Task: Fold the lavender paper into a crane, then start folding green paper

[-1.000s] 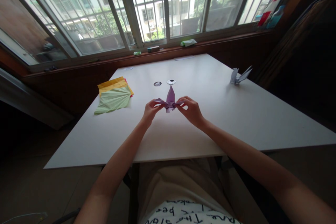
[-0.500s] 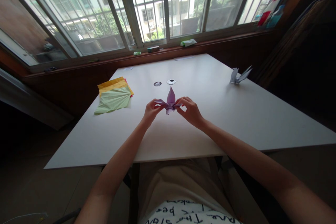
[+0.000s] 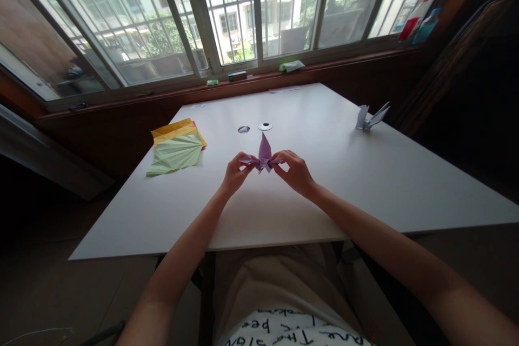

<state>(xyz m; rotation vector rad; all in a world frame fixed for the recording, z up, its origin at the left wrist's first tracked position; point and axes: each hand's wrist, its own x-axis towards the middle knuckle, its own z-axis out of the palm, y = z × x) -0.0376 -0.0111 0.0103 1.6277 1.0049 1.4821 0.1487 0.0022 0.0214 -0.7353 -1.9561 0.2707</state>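
A: State the position of the workpiece.
B: The purple folded paper (image 3: 265, 150) is between the two hands, above the near-middle part of the white table (image 3: 259, 216). One pointed flap stands upright; two narrower flaps extend sideways. Whether its underside touches the table cannot be told.

A: State the condition of each hand.
B: The left hand (image 3: 235, 172) pinches the left side flap between thumb and fingers. The right hand (image 3: 295, 170) pinches the right side flap in the same manner. The fingers cover part of both flaps.

A: List the items beyond the workpiece.
B: Two flat discs lie side by side, apart: a grey patterned disc (image 3: 244, 130) at left and a white disc (image 3: 265, 126) with a dark spot at right. The upright flap points at the white disc and, in this view, ends just below it.

A: List the items at the sides.
B: Left: a pleated green sheet (image 3: 175, 154) partly covers a yellow sheet (image 3: 172, 130); a red edge shows beside them. Right: a pale folded paper bird (image 3: 367, 120) stands near the table edge, well apart from the right hand.

A: And the windowsill?
B: A dark box (image 3: 237, 76), a green-and-white packet (image 3: 291, 66) and, at far right, two bottles (image 3: 426, 27).
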